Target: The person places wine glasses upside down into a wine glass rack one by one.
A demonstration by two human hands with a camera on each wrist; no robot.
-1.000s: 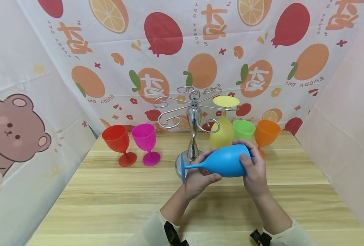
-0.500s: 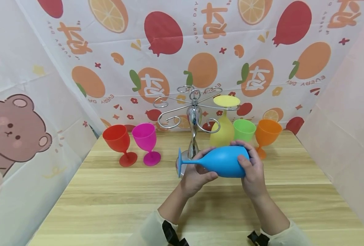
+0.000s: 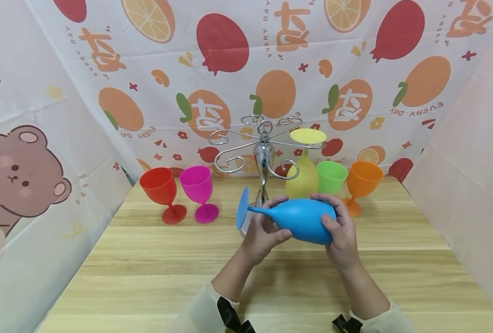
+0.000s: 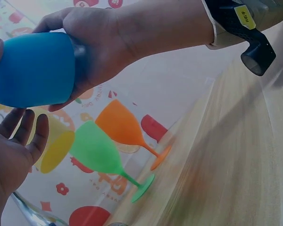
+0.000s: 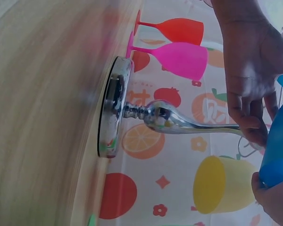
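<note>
A blue plastic goblet (image 3: 302,219) lies nearly sideways in the air above the table, its foot at the left and slightly raised. Near the stem, my left hand (image 3: 260,238) holds the bowl between thumb and fingers. At the rim end my right hand (image 3: 342,238) grips the bowl, thumb on the near side. Behind them stands a chrome goblet rack (image 3: 264,157) with curled wire arms. A yellow goblet (image 3: 302,178) hangs upside down from its right arm. The blue bowl (image 4: 35,70) partly hides the right hand in the left wrist view.
Upright on the wooden table (image 3: 155,273) are a red goblet (image 3: 159,185) and a magenta goblet (image 3: 196,185) at left. A green goblet (image 3: 331,176) and an orange goblet (image 3: 363,179) stand at right. A fruit-print cloth (image 3: 230,46) hangs behind.
The blue goblet has tilted, its foot rising and its rim end dipping slightly. Both hands have shifted a little to the left with it.
</note>
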